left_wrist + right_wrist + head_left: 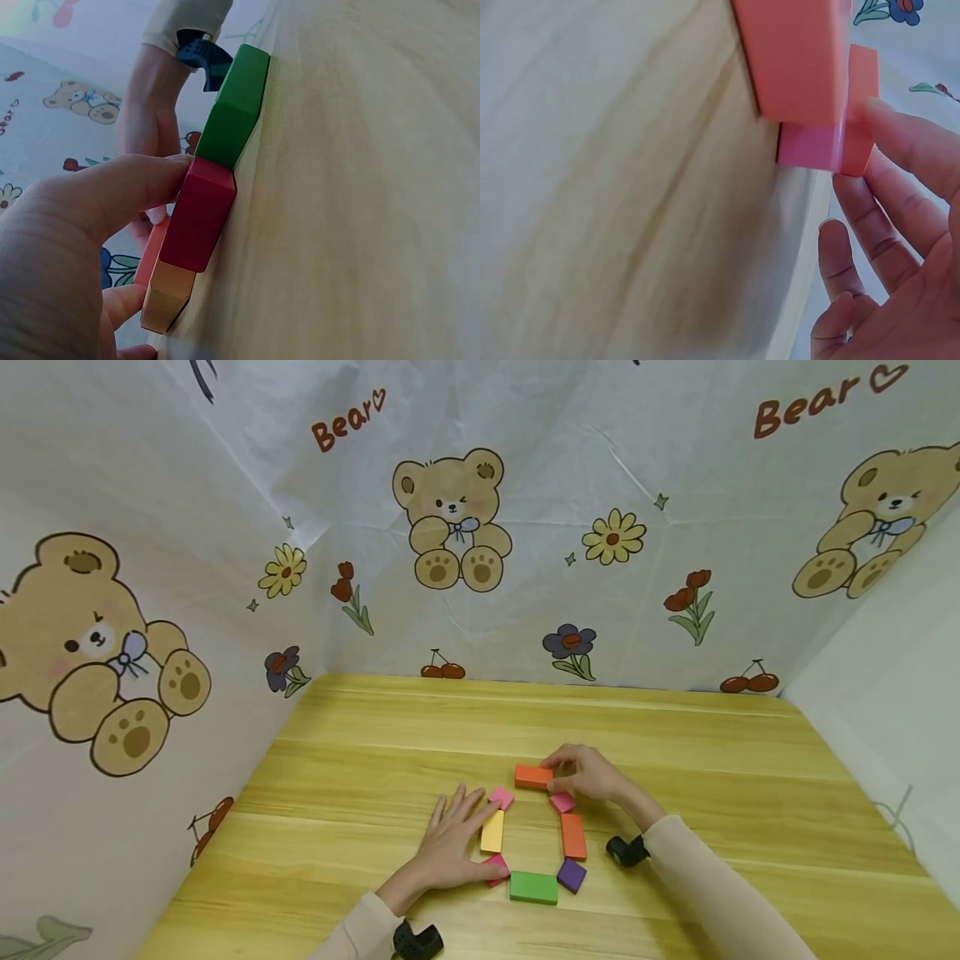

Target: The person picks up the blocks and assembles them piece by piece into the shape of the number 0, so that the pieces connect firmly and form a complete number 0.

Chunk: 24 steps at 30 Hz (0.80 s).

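Note:
Wooden blocks lie in a ring on the table. At the ring's far side my right hand (592, 774) pinches an orange block (529, 777) by its right end, thumb in front; the right wrist view shows the fingers at this block's edge (862, 75). My left hand (446, 853) is spread flat along the left side. Its thumb touches the near-left pink block (199, 214), and a fingertip reaches the far-left pink block (502, 797). Between these lies a yellow block (492, 832). A pink block (562, 803) and a red-orange block (573, 837) form the right side.
A green block (534, 887) lies at the near side, with a purple block (572, 876) at the near-right corner. Bear-printed cloth (540, 610) hangs behind and left of the wooden table (360, 718). Black wrist devices (628, 852) sit beside both sleeves.

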Available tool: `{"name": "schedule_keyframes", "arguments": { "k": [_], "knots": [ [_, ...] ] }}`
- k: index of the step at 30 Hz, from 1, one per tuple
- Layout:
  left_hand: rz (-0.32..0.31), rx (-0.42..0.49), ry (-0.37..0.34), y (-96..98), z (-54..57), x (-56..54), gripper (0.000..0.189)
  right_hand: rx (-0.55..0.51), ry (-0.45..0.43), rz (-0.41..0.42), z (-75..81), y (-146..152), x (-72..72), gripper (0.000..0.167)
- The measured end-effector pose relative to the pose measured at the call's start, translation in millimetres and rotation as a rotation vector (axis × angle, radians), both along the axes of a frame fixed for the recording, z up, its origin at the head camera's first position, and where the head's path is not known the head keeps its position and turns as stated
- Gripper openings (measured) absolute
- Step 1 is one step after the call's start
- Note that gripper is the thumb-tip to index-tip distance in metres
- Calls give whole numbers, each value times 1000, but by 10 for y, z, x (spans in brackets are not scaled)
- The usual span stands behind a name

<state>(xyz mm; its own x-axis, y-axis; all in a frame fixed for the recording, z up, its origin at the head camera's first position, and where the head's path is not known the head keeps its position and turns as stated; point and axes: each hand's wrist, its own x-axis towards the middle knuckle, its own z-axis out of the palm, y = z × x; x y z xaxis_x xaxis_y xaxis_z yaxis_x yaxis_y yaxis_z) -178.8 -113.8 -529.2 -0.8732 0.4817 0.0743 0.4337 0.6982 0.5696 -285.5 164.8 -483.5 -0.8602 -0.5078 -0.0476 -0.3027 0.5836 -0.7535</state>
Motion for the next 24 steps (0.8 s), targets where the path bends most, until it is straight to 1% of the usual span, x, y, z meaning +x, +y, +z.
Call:
{"name": "schedule_keyframes", "arguments": {
  "k": [3,10,15,24],
  "knots": [
    [-2,-3,-8,-1,19,5,93,6,7,13,1,-5,16,30],
    [7,0,-12,-9,34,13,93,15,40,83,6,-26,19,29],
    [0,-2,-5,-2,43,18,93,30,25,96,22,-42,17,28],
    [6,-7,-13,5,62,25,93,32,-20,114,21,-45,5,29]
  ]
}}
